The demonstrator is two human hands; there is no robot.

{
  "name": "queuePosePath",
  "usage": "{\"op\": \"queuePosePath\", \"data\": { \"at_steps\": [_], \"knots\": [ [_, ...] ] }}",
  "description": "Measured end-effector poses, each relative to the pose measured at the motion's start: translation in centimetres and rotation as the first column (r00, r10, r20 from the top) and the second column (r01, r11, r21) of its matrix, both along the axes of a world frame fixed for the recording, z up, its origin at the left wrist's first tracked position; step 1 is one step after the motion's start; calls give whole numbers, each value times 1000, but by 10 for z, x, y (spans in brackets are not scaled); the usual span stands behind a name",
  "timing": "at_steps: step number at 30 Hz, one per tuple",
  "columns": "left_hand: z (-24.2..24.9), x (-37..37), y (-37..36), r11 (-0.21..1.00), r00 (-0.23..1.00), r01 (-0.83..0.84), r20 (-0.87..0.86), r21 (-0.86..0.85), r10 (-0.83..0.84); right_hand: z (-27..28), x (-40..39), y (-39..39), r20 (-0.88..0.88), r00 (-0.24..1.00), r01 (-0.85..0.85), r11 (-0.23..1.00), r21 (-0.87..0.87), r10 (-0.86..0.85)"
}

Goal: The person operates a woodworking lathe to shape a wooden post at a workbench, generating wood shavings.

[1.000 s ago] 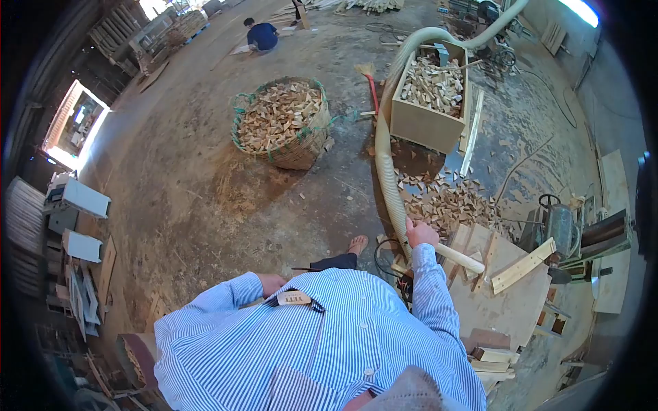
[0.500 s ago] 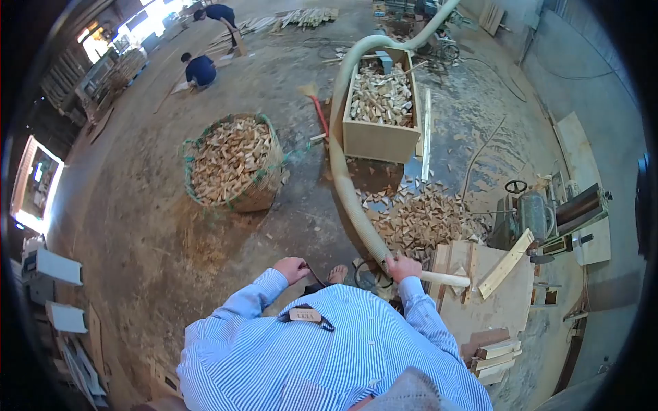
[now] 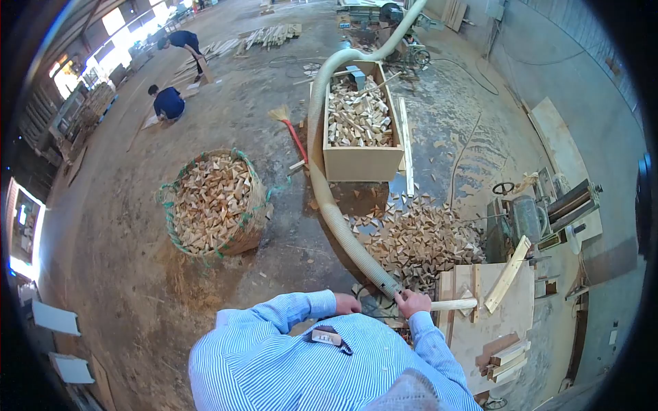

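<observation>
My right hand is closed around a pale round stick that runs out to the right over the bench. Against its thumb side lies the lower end of a ribbed pale hose. My left hand is held in front of my chest, just left of the hose end; its fingertips are mostly hidden and I cannot tell what they touch. Beyond the hands, triangular wood offcuts form a heap on the floor. A wooden bench top bears a long board and, nearer me, short wood strips.
A round basket of offcuts stands ahead left, a wooden box of offcuts ahead. A red-handled broom lies beside the hose. Machinery with a handwheel is at the right. Two people work far left.
My left hand has moved right, in toward the hose end, from out at my left where it was closed on a dark strip. My right hand stays by the hose; the stick's angle has shifted slightly.
</observation>
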State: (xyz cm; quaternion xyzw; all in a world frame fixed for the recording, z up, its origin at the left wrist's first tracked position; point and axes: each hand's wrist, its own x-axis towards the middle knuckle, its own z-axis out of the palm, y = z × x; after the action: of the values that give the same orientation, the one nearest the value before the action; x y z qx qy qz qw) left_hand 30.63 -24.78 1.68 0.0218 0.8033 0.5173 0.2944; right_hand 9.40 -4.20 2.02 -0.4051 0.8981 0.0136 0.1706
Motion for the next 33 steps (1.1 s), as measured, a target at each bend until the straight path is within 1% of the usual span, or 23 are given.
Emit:
{"op": "queuePosePath", "data": {
  "at_steps": [1,2,4,6,9,11,13,15,16,17,19,20,21,22,23,24,26,27,29,30,32,33],
  "knots": [
    [-37,-2,4,986,982,136,-120,-94,-146,0,-2,0,27,1000,-7,1000,20,6],
    [-49,-5,3,981,979,164,-104,-107,-175,0,-3,0,57,998,-13,999,41,11],
    [-67,-8,4,971,973,207,-79,-119,-217,1,-3,1,53,999,-5,999,33,3],
    [-79,-11,5,978,985,165,-31,-127,-170,1,-4,1,55,998,2,1000,20,-3],
    [-79,-12,4,990,992,128,23,-52,-127,3,-2,5,70,997,-13,1000,15,12],
    [-77,-16,7,994,993,112,47,1,-112,1,-2,7,18,999,-32,993,-114,35],
    [-74,-19,11,994,991,102,78,37,-104,-1,-6,11,58,998,-26,995,-91,32],
    [-73,-20,15,993,989,97,102,68,-104,-2,-10,15,208,978,43,943,-330,29],
    [-73,-21,17,993,989,94,110,78,-102,6,-12,19,321,946,106,881,-461,54],
    [-73,-20,18,992,988,88,119,87,-98,12,-11,27,322,945,110,879,-464,52],
    [-73,-20,20,991,986,84,138,103,-98,28,-7,47,495,840,144,789,-598,222],
    [-73,-20,19,990,985,79,145,113,-96,33,-2,63,505,826,85,829,-552,252],
    [-73,-20,19,990,984,79,153,120,-97,35,4,77,507,825,91,828,-553,248],
    [-73,-20,19,989,982,78,160,128,-98,36,12,91,687,705,211,872,-442,178],
    [-74,-21,19,987,981,81,166,137,-104,32,19,105,831,549,308,902,-304,93],
    [-74,-21,19,986,979,83,172,146,-108,28,24,117,831,550,317,899,-302,86],
    [-75,-24,20,984,977,85,183,156,-113,20,30,133,936,348,363,928,-83,-52],
    [-75,-25,19,983,975,86,190,160,-116,14,32,136,936,348,369,926,-83,-55],
    [-76,-26,19,978,968,88,215,187,-128,13,38,138,945,325,330,942,-68,-46],
    [-76,-26,18,973,960,91,241,214,-143,12,41,137,945,324,339,938,-68,-48],
    [-79,-28,17,952,931,83,317,295,-179,13,43,132,959,279,297,954,-39,-47],
    [-81,-30,16,951,930,89,316,295,-185,14,44,129,959,279,302,952,-39,-49]
  ]
}}
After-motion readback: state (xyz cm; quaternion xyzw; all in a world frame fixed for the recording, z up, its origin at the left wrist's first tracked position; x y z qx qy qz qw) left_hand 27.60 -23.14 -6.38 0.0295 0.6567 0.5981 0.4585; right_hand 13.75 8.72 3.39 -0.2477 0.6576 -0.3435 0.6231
